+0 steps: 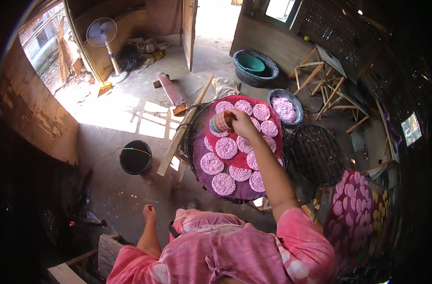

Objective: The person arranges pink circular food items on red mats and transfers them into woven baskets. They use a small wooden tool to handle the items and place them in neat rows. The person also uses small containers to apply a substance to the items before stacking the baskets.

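Note:
My right hand [241,124] grips a small round tool [213,125] with a pale bluish rim. Blur and my fingers hide most of its shape. It is over pink textured discs [226,148], several of which lie on red cloth [233,162] and purple cloth [205,180]. Beneath the cloths is a round, dark-rimmed woven tray [191,156], raised off the floor. My forearm covers part of its right side. Low on the left, my left hand [149,213] hangs beside my body, fingers curled, with nothing visible in it.
A basin of pink dough-like strands [284,109] stands beyond the tray, near a larger black tub [257,72]. Right of the tray are a dark woven basket [317,154] and a disc-covered cloth [354,209]. A wooden plank [182,131] and black bucket [135,157] are left.

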Demonstrator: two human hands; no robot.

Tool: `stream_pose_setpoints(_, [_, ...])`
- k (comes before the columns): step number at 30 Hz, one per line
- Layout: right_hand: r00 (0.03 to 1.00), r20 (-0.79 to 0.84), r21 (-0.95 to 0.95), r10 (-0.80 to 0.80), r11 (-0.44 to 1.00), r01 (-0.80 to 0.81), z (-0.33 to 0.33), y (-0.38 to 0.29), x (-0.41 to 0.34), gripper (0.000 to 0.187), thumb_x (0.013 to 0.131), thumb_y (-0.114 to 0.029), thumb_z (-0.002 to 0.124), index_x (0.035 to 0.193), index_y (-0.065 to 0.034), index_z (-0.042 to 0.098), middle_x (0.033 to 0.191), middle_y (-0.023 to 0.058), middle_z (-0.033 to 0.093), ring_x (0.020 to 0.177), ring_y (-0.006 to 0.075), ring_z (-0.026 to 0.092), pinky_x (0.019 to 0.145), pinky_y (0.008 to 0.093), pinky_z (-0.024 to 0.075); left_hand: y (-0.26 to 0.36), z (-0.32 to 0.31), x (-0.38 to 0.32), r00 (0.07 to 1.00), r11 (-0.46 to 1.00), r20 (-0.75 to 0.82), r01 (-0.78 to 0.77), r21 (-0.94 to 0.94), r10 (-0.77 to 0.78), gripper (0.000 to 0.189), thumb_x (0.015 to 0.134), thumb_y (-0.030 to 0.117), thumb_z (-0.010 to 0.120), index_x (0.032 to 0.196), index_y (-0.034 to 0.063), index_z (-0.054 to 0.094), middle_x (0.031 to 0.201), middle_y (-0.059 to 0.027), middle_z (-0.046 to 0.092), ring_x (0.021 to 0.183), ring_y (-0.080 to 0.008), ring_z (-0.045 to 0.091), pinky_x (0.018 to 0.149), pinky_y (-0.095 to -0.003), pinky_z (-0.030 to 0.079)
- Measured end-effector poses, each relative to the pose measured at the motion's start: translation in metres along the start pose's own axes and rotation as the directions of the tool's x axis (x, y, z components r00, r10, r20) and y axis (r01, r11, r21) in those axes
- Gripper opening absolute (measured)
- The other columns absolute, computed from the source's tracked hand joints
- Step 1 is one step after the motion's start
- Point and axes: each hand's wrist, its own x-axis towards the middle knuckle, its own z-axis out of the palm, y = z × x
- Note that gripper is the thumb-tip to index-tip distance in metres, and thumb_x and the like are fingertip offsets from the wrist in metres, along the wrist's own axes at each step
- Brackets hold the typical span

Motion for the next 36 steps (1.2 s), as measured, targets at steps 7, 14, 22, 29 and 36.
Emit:
stream_pose_setpoints(7, [0.983, 0.112, -0.376, 0.144, 0.922, -0.092, 0.057, 0.004, 0.075, 0.026, 0.083, -0.018, 0.068, 0.100, -0.0001, 0.066, 0.104, 0.0244, 0.067, 0.102, 0.0391, 0.064, 0.087, 0.0448, 0.0504, -0.056, -0.006, -0.032, 0.999, 0.999, -0.023, 0.043, -0.023, -0.043, 0.017, 0.083, 0.007, 0.065, 0.099, 0.0008, 0.063, 0.094, -0.0179, 0.069, 0.089, -0.0326, 0.068, 0.079, -0.0413, 0.053])
stream_pose_setpoints(14, [0.969, 0.183, -0.339, 0.164, 0.936, -0.094, 0.056, -0.012, 0.067, 0.026, 0.083, -0.017, 0.064, 0.104, -0.0008, 0.065, 0.104, 0.0244, 0.067, 0.101, 0.0380, 0.065, 0.085, 0.0444, 0.0503, -0.149, -0.013, -0.111, 0.865, 0.845, 0.002, 0.489, 0.216, -0.501, 0.020, 0.081, 0.009, 0.066, 0.100, 0.0044, 0.064, 0.100, -0.0200, 0.068, 0.092, -0.0353, 0.067, 0.080, -0.0436, 0.053])
stream_pose_setpoints(22, [0.986, -0.155, -0.185, 0.068, 0.978, -0.097, -0.092, 0.038, 0.010, 0.021, 0.081, -0.005, 0.054, 0.097, 0.0014, 0.065, 0.095, 0.0253, 0.068, 0.093, 0.0359, 0.068, 0.080, 0.0418, 0.0516, -0.118, -0.008, -0.071, 0.858, 0.858, 0.101, 0.510, -0.061, -0.503, 0.025, 0.084, 0.007, 0.063, 0.109, 0.0038, 0.059, 0.102, -0.0183, 0.068, 0.091, -0.0320, 0.068, 0.078, -0.0424, 0.053])
stream_pose_setpoints(29, [0.805, -0.335, -0.515, 0.491, 0.620, -0.592, -0.186, 0.118, -0.058, 0.039, 0.079, -0.027, 0.076, 0.101, 0.0043, 0.067, 0.102, 0.0273, 0.067, 0.100, 0.0417, 0.065, 0.085, 0.0466, 0.0522, -0.069, 0.011, -0.005, 0.951, 0.948, 0.079, 0.306, -0.093, -0.299, 0.023, 0.086, 0.007, 0.062, 0.108, 0.0020, 0.059, 0.101, -0.0170, 0.068, 0.092, -0.0310, 0.067, 0.081, -0.0409, 0.052])
stream_pose_setpoints(36, [0.759, -0.424, -0.379, 0.494, 0.664, -0.645, -0.179, 0.158, -0.085, 0.036, 0.080, -0.028, 0.076, 0.097, 0.0017, 0.066, 0.100, 0.0258, 0.068, 0.099, 0.0418, 0.065, 0.082, 0.0479, 0.0507, -0.064, 0.027, -0.008, 0.993, 0.996, 0.113, 0.005, 0.091, -0.015, 0.027, 0.083, 0.007, 0.065, 0.108, 0.0028, 0.059, 0.097, -0.0167, 0.068, 0.084, -0.0302, 0.067, 0.072, -0.0403, 0.053])
